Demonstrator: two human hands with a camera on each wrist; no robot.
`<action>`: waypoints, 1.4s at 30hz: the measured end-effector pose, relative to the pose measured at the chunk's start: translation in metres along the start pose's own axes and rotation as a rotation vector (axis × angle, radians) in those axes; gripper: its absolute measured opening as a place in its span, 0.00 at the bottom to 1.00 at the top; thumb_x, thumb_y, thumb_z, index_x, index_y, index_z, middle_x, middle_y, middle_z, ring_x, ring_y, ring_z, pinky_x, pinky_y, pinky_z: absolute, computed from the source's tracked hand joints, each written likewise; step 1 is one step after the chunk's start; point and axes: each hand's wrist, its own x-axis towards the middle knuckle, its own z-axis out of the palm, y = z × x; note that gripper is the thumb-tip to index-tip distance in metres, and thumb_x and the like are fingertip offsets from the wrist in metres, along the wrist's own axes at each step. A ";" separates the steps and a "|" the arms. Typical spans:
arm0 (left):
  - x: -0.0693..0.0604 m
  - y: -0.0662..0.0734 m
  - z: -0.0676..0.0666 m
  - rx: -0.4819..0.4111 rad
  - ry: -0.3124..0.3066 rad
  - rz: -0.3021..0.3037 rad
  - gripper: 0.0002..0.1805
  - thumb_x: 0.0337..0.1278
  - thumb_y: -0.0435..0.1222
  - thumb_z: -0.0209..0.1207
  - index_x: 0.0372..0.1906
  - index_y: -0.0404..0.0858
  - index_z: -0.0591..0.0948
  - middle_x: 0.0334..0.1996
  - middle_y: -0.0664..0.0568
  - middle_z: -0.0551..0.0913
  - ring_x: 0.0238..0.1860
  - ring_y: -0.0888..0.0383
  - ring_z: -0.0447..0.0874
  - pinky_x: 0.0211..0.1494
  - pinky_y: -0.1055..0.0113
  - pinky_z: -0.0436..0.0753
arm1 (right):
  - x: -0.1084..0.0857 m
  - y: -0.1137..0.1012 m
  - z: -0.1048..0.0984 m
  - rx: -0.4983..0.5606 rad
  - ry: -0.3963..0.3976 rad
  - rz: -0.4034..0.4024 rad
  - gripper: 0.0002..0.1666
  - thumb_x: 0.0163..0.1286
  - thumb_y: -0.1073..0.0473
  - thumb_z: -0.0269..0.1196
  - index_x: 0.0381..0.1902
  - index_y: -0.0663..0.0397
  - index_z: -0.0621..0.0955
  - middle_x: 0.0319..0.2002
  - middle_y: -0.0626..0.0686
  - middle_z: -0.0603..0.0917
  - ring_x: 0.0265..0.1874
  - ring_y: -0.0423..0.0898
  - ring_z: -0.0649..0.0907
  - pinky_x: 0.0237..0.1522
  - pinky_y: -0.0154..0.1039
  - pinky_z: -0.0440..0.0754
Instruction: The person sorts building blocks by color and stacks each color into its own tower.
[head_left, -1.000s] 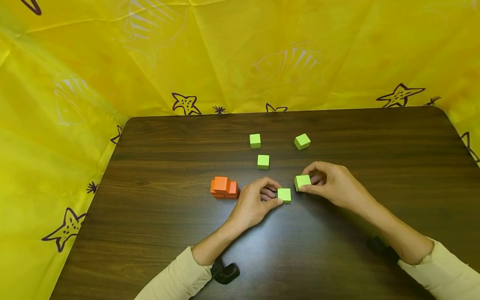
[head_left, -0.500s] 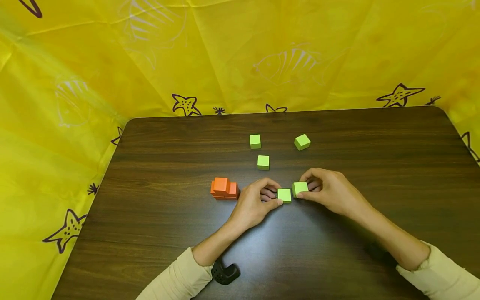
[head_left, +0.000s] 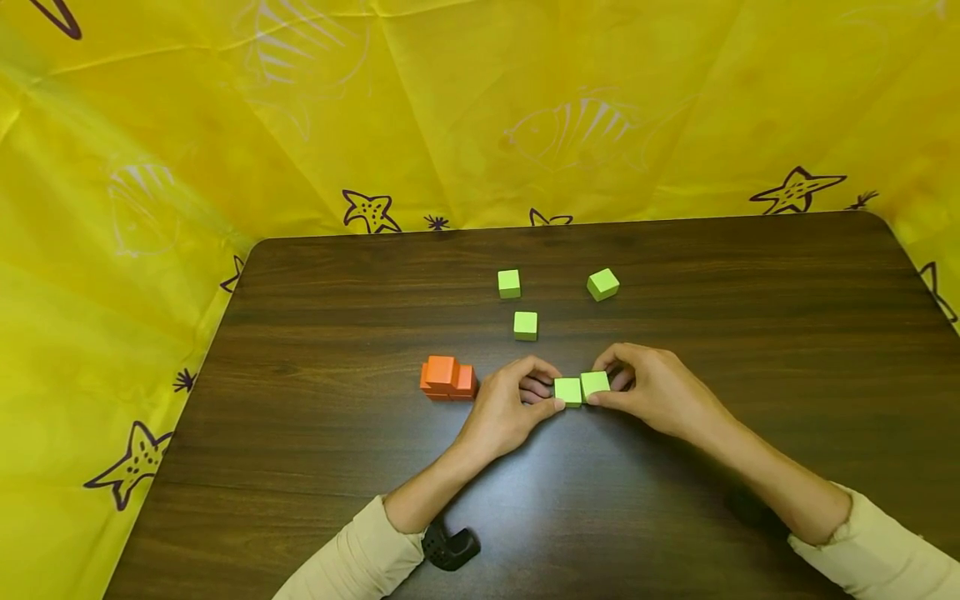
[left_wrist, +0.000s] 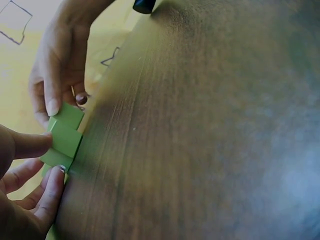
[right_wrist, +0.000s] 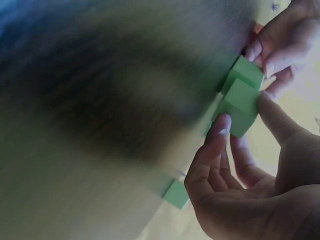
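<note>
In the head view my left hand (head_left: 510,406) pinches a light green cube (head_left: 567,392) between thumb and fingers. From the other side my right hand (head_left: 658,390) grips a second green cube (head_left: 596,385) the same way. The two cubes sit side by side and look to be touching; a slight offset shows between their top faces. In the left wrist view the left hand's cube (left_wrist: 66,140) is nearer the camera, with the right hand (left_wrist: 62,65) beyond it. The right wrist view shows the right hand's cube (right_wrist: 241,104) in front of the left hand's cube (right_wrist: 245,73).
A cluster of orange blocks (head_left: 447,379) stands just left of my left hand. Farther back on the dark wooden table (head_left: 337,300) lie three loose green cubes, the back left cube (head_left: 509,284), the middle cube (head_left: 526,326) and the back right cube (head_left: 603,284). Yellow patterned cloth (head_left: 480,108) hangs behind.
My right hand has moved left and toward me, bringing its cube up against the left hand's cube. The left hand and the other blocks have stayed in place.
</note>
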 end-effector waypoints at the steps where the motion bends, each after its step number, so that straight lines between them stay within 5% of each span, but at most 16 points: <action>1: 0.000 0.000 0.000 0.000 0.000 0.001 0.14 0.52 0.30 0.72 0.44 0.42 0.84 0.39 0.51 0.84 0.37 0.64 0.84 0.43 0.73 0.84 | 0.000 0.000 0.000 -0.002 0.001 0.000 0.14 0.55 0.56 0.77 0.36 0.47 0.83 0.31 0.44 0.85 0.30 0.38 0.83 0.29 0.34 0.81; 42: 0.000 -0.001 0.000 0.012 0.002 0.005 0.15 0.52 0.31 0.72 0.45 0.42 0.83 0.39 0.52 0.84 0.37 0.64 0.84 0.42 0.73 0.84 | 0.000 0.002 -0.001 0.015 -0.028 -0.020 0.14 0.56 0.57 0.77 0.39 0.50 0.84 0.35 0.46 0.85 0.30 0.39 0.83 0.29 0.33 0.82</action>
